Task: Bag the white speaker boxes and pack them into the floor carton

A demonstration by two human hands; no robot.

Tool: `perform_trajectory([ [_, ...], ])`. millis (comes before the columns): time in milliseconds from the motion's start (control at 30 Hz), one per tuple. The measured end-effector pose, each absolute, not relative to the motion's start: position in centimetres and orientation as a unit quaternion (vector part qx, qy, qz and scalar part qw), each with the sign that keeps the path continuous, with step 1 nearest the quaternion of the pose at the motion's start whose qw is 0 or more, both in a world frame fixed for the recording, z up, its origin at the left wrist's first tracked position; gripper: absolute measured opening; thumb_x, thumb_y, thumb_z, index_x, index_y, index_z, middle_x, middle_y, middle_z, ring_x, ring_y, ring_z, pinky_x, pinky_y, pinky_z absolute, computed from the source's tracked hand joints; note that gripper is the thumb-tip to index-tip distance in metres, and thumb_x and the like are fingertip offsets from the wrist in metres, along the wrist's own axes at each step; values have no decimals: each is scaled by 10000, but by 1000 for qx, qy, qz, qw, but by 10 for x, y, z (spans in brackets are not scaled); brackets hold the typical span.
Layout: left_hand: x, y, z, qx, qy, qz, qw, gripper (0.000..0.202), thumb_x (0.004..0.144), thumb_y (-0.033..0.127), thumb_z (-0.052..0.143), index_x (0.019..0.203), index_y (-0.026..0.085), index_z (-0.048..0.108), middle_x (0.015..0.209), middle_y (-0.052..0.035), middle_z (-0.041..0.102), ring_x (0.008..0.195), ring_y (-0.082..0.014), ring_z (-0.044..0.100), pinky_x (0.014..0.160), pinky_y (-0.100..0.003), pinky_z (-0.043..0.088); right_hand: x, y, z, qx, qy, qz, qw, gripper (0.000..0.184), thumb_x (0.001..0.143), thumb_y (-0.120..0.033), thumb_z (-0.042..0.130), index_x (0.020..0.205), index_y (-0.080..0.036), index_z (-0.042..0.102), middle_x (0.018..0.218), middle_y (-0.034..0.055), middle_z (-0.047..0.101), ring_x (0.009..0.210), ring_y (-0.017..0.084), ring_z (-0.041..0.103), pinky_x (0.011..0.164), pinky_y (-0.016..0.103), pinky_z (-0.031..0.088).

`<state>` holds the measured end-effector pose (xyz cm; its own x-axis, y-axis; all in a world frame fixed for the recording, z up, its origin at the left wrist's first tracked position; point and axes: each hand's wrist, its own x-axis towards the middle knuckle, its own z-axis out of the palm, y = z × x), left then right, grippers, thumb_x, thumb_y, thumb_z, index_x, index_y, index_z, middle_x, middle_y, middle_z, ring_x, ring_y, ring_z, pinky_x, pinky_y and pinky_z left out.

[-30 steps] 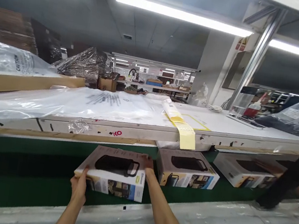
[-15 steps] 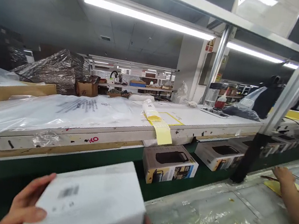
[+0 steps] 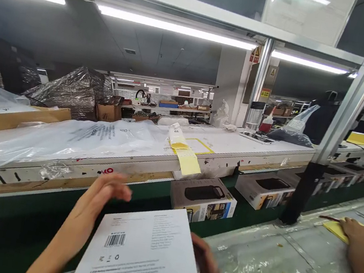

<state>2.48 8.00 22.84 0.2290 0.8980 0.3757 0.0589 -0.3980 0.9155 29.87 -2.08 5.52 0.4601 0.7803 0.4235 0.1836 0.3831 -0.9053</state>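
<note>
Now the left hand point(image 3: 101, 190) is off the white box point(image 3: 138, 257), the right hand point(image 3: 209, 267) at its side

Closest to the wearer, the box sits between the two hands, its barcode and printed text facing up. The right hand, blurred, is at the box's right side; how firmly it grips cannot be told. The left hand, which half a second ago held the opposite side, is now raised beyond the upper left corner, fingers extended and apart from the box. That seems to leave any steadying to the right hand, and the printed panel uncovered.

Past the left hand's fingertips runs a green belt point(image 3: 151, 197). A second box point(image 3: 202, 198) stands on it, beyond the right hand, with another point(image 3: 262, 188) farther right. Well to the right of the right hand, a co-worker's hand point(image 3: 356, 231) rests by a yellow sheet point(image 3: 334, 230). Farther forward of both hands is the white bench point(image 3: 244, 147), bearing plastic sheeting point(image 3: 110, 135) and a yellow paper strip point(image 3: 188, 162). Beyond it rises a film-wrapped stack point(image 3: 76, 92).
</note>
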Motion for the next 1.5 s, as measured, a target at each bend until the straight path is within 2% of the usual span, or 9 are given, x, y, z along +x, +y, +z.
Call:
perform_trajectory([
  [133,90,123,291,746,273,351,496,865,970,643,726,1664,321,321,1292,-107,783,1161,-282,772,1114,-474,557,349,3,175,-492,-500,104,705,297,976,-542,695,956,-264,796,831,52,783,822,257,744,792,389,618],
  [300,162,137,307,684,239,339,600,801,971,341,808,1638,257,371,984,-36,786,927,-185,789,909,-351,607,380,65,282,-466,-655,-61,591,134,948,-333,700,956,-250,806,946,40,784,906,229,673,874,391,553],
  [567,176,128,307,697,248,362,567,707,918,104,693,1582,197,470,786,39,705,657,-112,623,595,-212,426,384,92,280,-448,-729,-122,502,58,962,-240,716,948,-229,772,962,55,775,984,263,665,929,435,504],
  [833,183,140,298,733,241,364,522,597,969,48,600,1538,221,551,834,8,704,665,-103,610,667,-229,421,384,88,293,-476,-751,-180,421,43,927,-190,719,894,-215,727,910,54,745,904,254,640,840,403,477],
  [967,161,134,309,763,228,332,505,683,1012,142,654,1652,229,431,928,-16,736,783,-144,693,845,-322,536,371,63,294,-484,-726,-149,466,27,898,-193,718,877,-200,733,868,25,727,837,202,643,792,362,494],
  [1067,101,116,306,796,199,329,468,634,1039,322,708,1624,229,483,1246,-107,769,1158,-249,730,1073,-445,531,350,31,296,-481,-717,-3,504,137,928,-315,754,896,-183,751,812,-9,721,741,141,630,685,302,488],
  [1200,5,78,249,803,176,346,452,813,898,711,775,1573,307,572,1737,-109,444,1609,-379,407,1326,-542,319,307,-2,297,-430,-785,202,398,288,998,-454,705,890,-194,767,785,-32,719,688,111,649,610,244,499],
  [1333,-28,50,169,762,169,378,498,1212,588,872,886,1612,350,500,1805,-137,221,1611,-503,332,1285,-616,357,264,-7,290,-397,-855,216,255,175,1031,-329,669,918,-233,763,873,-28,736,761,135,662,668,264,525],
  [1500,-8,39,135,748,147,467,448,946,702,719,915,1487,338,552,1621,-138,363,1502,-437,429,1240,-571,366,242,0,282,-418,-870,186,182,100,1001,-263,699,912,-238,736,907,-2,670,819,172,635,713,301,486],
])
